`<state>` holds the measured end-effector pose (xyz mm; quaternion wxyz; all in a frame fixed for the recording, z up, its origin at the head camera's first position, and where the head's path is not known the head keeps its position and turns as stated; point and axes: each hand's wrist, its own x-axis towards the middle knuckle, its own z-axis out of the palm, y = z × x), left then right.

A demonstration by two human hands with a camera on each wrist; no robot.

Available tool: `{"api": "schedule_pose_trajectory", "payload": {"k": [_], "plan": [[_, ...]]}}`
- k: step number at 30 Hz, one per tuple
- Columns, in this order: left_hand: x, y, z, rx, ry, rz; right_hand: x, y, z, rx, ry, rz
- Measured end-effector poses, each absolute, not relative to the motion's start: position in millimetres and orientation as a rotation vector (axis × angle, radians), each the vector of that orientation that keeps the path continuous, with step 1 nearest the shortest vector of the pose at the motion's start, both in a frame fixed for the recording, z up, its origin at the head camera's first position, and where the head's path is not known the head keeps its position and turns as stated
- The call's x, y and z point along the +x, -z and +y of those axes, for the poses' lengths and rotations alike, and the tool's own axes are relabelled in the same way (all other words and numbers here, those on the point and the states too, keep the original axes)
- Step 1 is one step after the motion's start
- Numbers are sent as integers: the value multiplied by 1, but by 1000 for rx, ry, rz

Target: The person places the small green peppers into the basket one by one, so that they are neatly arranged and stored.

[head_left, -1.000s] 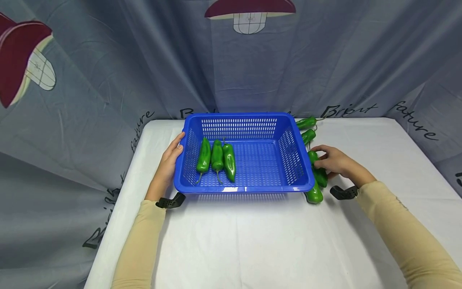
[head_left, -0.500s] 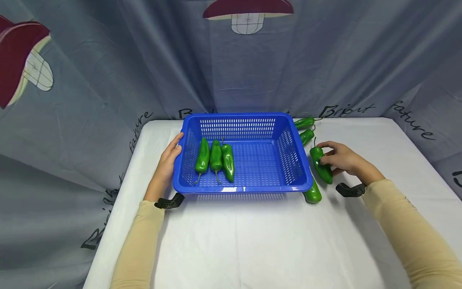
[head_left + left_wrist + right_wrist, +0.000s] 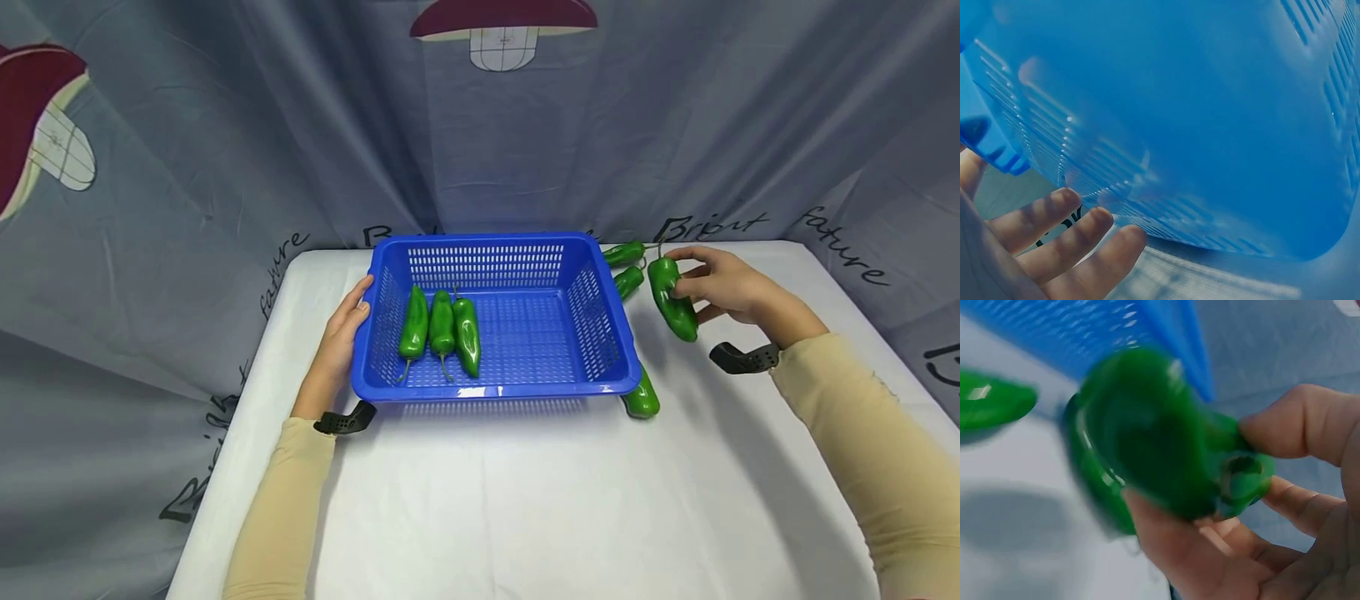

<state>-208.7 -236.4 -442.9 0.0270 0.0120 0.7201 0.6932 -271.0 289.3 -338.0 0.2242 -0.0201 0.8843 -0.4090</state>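
The white-covered counter (image 3: 562, 500) is carrying a blue plastic basket (image 3: 495, 390) near its far edge. Your left hand (image 3: 339, 333) is resting, fingers extended, at the basket's side facing the counter's left edge. Your right hand (image 3: 731, 287) is pinching a green chili pepper (image 3: 672, 298) aloft, toward the far right corner. Three peppers (image 3: 442, 323) are lying inside; two others (image 3: 628, 282) are sitting by the far edge. You appear to be mid-transfer; the next move is probably calling for clearing the basket's rim.

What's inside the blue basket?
Three green peppers lie side by side in the left half of the basket; its floor shows to their right. What lies directly beneath them is covered and cannot be seen.
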Motion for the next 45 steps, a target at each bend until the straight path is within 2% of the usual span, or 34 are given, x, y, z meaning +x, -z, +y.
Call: {"api": "schedule_pose_trajectory", "payload": {"k": [8, 14, 35, 45], "plan": [[-208, 442, -238, 34, -2139, 2231, -278, 307, 260, -101, 1217, 2403], [-210, 442, -237, 35, -2153, 2218, -280, 303, 234, -129, 1215, 2408], [-209, 443, -238, 31, -2150, 2248, -282, 338, 139, -178, 1194, 2298], [-209, 442, -238, 40, -2146, 2248, -282, 363, 109, -176, 1190, 2270]]}}
